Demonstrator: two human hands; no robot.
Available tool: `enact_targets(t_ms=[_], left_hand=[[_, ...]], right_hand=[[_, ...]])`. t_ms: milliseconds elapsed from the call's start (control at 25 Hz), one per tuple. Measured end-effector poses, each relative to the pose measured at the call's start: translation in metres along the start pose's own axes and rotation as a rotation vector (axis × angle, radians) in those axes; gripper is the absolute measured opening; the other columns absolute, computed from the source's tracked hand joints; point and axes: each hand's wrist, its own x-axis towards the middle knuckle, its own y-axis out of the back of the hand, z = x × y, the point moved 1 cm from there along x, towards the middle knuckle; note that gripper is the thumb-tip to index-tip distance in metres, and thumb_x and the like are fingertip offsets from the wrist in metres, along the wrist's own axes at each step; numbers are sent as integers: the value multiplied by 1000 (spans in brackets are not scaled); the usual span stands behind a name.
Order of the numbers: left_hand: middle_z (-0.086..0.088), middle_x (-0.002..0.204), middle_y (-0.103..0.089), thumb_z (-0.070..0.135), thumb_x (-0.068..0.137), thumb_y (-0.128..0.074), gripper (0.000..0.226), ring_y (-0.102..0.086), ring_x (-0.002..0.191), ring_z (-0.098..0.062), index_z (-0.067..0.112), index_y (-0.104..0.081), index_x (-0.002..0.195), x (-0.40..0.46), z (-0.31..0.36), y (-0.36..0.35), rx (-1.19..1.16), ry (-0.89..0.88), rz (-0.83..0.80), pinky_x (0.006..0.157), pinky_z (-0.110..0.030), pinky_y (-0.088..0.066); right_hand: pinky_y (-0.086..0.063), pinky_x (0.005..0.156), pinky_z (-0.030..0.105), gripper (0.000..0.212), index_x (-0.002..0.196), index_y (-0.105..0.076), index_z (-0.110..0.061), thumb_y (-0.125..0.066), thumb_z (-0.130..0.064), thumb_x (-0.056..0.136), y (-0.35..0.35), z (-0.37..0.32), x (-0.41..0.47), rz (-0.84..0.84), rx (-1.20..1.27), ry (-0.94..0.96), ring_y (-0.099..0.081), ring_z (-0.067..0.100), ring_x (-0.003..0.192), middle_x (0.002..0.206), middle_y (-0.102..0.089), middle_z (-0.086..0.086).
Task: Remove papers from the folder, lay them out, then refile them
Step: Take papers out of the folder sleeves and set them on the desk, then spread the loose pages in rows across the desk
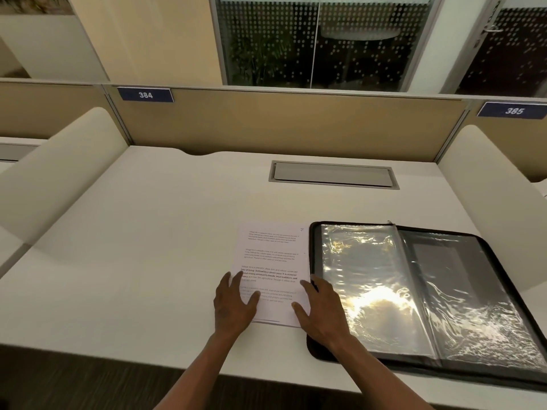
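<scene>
Desk divider carries two blue number plates: "384" (pixel 145 94) upper left of frame, "385" (pixel 513 110) upper right. Papers (pixel 272 261) lie lower centre on the white desk (pixel 133 232), long axis running bottom to top, printed paragraphs upright; bold words seem to read "way of living", too small to be sure. Left hand (pixel 233 303) and right hand (pixel 321 309) rest flat on the papers' lower edge, fingers spread, gripping nothing. Black zip folder (pixel 503 261) lies open just right of the papers, glossy clear sleeves (pixel 370 276) facing up.
</scene>
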Motion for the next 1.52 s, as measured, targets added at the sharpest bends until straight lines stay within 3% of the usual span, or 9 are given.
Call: enact_targets(t_ms=[280, 480, 840, 960, 1080, 1160, 1280, 1440, 1520], left_hand=[[-5, 150, -43, 48, 90, -63, 67, -40, 137, -27, 21, -40, 147, 20, 19, 4, 42, 135, 60, 112, -44, -32], [-5, 147, -46, 47, 89, -64, 68, -41, 135, -26, 20, -40, 147, 46, 31, 11, 76, 184, 20, 112, -43, -34], [-9, 137, -54, 50, 84, -70, 73, -50, 128, -28, 20, -43, 145, 129, 41, 17, 13, 218, -57, 107, -45, -41], [-6, 117, -66, 41, 83, -74, 62, -62, 110, -24, 18, -53, 137, 156, 39, 27, -34, 137, -9, 98, -43, -49], [5, 83, -70, 29, 82, -76, 34, -68, 83, -17, 20, -66, 113, 173, 33, 38, -60, 9, 26, 84, -36, -55], [8, 76, -70, 26, 82, -76, 19, -68, 76, -16, 21, -67, 99, 176, 27, 42, -62, -81, 12, 76, -32, -54], [4, 82, -73, 23, 85, -72, 9, -70, 79, -19, 20, -67, 93, 172, 16, 46, -41, -189, -10, 73, -30, -52], [6, 128, -63, 16, 83, -73, 12, -57, 115, -17, 26, -67, 86, 165, 15, 52, -16, -353, 81, 93, -31, -39], [11, 119, -67, 10, 85, -72, 20, -61, 110, -11, 29, -66, 85, 154, 20, 55, -189, -387, 49, 89, -25, -42]], right_hand=[[-32, 113, 36, 69, 147, -49, -18, -60, -52, 88, -11, -21, 42, -39, 34, 145, -41, 27, 142, 157, -40, 8], [-22, 120, 36, 72, 155, -33, -20, -59, -49, 94, -13, -19, 60, -277, -121, 205, -21, 24, 150, 165, -21, 6], [-38, 109, 33, 63, 143, -49, -21, -69, -43, 87, -9, -24, 77, -355, -131, 182, -34, 20, 138, 156, -32, 1], [-43, 103, 31, 65, 141, -50, -24, -72, -46, 84, -4, -33, 82, -372, -178, 148, -38, 17, 130, 145, -39, -2], [-43, 100, 29, 67, 140, -51, -26, -73, -48, 81, -2, -39, 85, -386, -175, 92, -40, 16, 126, 140, -42, -5], [-41, 102, 29, 68, 141, -51, -27, -75, -47, 80, 0, -41, 84, -382, -146, 60, -39, 15, 129, 141, -42, -6], [-37, 107, 28, 71, 144, -49, -26, -76, -43, 80, -1, -45, 78, -375, -105, 8, -35, 14, 136, 147, -39, -5], [-35, 110, 29, 72, 145, -48, -26, -76, -42, 81, -4, -50, 75, -366, -105, -3, -32, 15, 140, 152, -36, -3], [-34, 111, 29, 72, 145, -48, -26, -77, -42, 81, -3, -48, 75, -371, -96, 5, -32, 15, 140, 153, -35, -3]])
